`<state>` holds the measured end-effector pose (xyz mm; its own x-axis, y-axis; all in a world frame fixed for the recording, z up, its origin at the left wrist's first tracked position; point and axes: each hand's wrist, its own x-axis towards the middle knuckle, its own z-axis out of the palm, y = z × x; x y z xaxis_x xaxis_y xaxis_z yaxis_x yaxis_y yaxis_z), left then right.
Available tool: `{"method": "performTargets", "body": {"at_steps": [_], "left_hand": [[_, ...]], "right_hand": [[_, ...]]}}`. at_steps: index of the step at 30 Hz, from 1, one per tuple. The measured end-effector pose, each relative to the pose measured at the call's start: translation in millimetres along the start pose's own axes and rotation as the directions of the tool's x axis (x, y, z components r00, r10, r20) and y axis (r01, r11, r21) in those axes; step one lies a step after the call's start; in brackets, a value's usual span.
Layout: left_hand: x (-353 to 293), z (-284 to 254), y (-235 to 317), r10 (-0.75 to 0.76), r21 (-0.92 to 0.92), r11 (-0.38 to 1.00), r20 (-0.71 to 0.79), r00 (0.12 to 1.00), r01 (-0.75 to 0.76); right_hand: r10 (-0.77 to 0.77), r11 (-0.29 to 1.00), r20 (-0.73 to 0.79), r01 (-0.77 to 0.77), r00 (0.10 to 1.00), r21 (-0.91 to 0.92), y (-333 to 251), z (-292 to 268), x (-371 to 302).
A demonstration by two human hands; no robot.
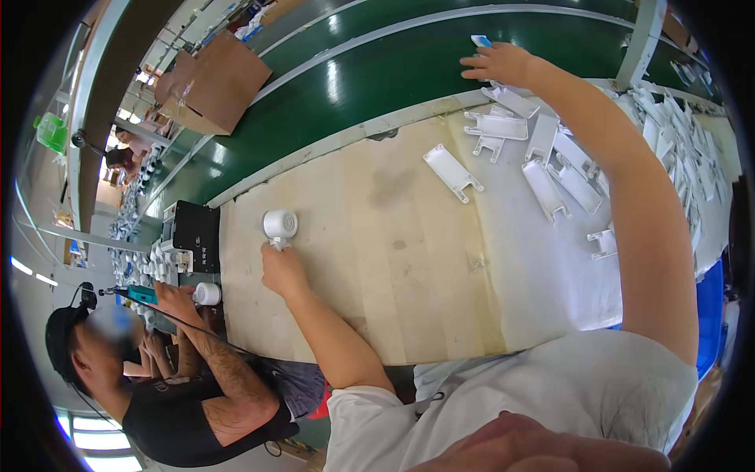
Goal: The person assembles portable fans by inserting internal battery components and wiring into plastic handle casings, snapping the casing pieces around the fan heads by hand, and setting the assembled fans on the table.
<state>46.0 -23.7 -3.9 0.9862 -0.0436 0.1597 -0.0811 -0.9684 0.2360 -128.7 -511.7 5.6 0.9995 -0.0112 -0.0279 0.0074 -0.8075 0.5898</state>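
My left hand is closed around the narrow end of a white round-headed plastic device, which has a perforated face. That device is over the left half of the table. Far forward on the right, my right hand stretches over the table's far edge with its fingers apart. Right beside those fingers is a small blue and white piece; whether they touch it I cannot tell. Nearer me is a loose group of white plastic covers with pronged ends. One such cover lies apart, left of the group.
A green conveyor surface runs behind the table, with a cardboard box on it. A black machine borders the table's left side. There a co-worker holds a teal tool. White parts are heaped far right.
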Motion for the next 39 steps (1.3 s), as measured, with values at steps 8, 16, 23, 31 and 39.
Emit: {"method": "performTargets", "body": {"at_steps": [8,16,23,31,39], "left_hand": [[-12,20,24,0.393,-0.216,0.831,-0.425,0.815,-0.513],[-83,-8,102,0.587,-0.789,0.187,-0.388,0.71,-0.585],[-140,-20,120,0.608,-0.961,-0.145,-0.274,0.745,-0.235],[-134,-4,105,0.756,-0.731,-0.158,0.343,0.558,0.663],[-141,-4,105,0.874,-0.766,0.229,0.434,0.22,0.601]], "right_hand": [[0.432,0.844,-0.231,-0.3,0.872,0.445,-4,-39,-11],[0.681,0.036,-0.062,0.051,0.73,0.998,-71,-153,-50],[0.525,-0.712,0.163,0.325,0.836,0.623,-162,-203,-86],[0.518,0.474,-0.317,0.042,0.794,0.88,-181,-156,-129],[0.428,0.807,-0.635,0.043,0.643,0.588,-172,-141,-124]]}}
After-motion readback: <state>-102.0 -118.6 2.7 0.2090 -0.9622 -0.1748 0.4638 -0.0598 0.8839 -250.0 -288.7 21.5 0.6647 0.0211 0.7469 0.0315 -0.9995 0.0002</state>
